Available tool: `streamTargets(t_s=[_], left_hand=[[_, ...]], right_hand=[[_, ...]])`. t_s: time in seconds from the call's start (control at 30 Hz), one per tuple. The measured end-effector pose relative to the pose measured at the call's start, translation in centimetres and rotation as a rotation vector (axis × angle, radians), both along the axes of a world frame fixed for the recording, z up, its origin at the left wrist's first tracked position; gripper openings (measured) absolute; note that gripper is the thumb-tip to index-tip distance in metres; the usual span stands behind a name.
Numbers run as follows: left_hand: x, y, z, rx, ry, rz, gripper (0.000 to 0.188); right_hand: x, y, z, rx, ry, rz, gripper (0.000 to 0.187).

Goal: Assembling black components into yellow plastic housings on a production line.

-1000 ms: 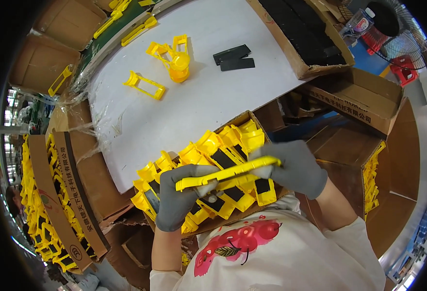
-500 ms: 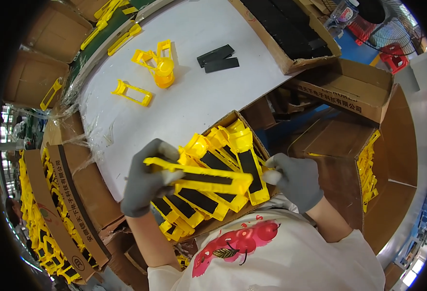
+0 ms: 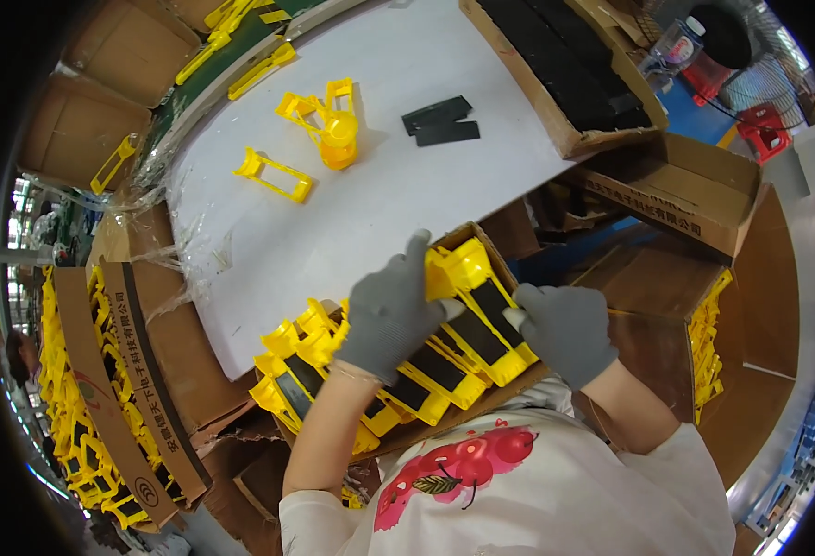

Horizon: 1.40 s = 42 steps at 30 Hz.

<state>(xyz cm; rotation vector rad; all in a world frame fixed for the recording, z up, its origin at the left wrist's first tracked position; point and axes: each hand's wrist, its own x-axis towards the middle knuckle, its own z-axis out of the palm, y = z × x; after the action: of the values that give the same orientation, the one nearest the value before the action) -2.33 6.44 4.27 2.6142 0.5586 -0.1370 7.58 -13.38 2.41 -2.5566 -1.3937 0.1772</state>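
Bare white table point(image 3: 407, 199) ahead — cardboard boxes point(image 3: 676, 199) crowd right.

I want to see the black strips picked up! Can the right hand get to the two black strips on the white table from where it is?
Probably yes. The right hand rests on the yellow parts in the cardboard box, and the white table between the box and the two black strips looks bare, so only a forward stretch seems needed.

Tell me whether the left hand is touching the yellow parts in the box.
Touching. The head view shows the gloved left hand pressed flat on the yellow parts, its fingers overlapping them with no gap.
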Motion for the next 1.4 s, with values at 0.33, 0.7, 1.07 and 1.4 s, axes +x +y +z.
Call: streamTargets(t_s=[0.33, 0.7, 1.07, 1.4], left_hand=[[1.0, 12.7, -0.6, 0.28, -0.269, 0.198, 0.042], [3.3, 32.9, -8.7, 0.218, 0.072, 0.505, 0.069], [-4.3, 22.6, -2.1, -0.746, -0.295, 0.659, 0.024], [-6.6, 6.2, 0.2, -1.183, -0.6, 0.672, 0.029]], right_hand=[[3.3, -0.7, 3.1, 0.115, 0.337, -0.196, 0.034], [15.7, 11.5, -3.3, 0.43, 0.102, -0.013, 0.012], [17.4, 14.9, -5.1, 0.159, -0.05, -0.021, 0.023], [4.5, 8.3, 4.1, 0.481, 0.871, 0.117, 0.017]])
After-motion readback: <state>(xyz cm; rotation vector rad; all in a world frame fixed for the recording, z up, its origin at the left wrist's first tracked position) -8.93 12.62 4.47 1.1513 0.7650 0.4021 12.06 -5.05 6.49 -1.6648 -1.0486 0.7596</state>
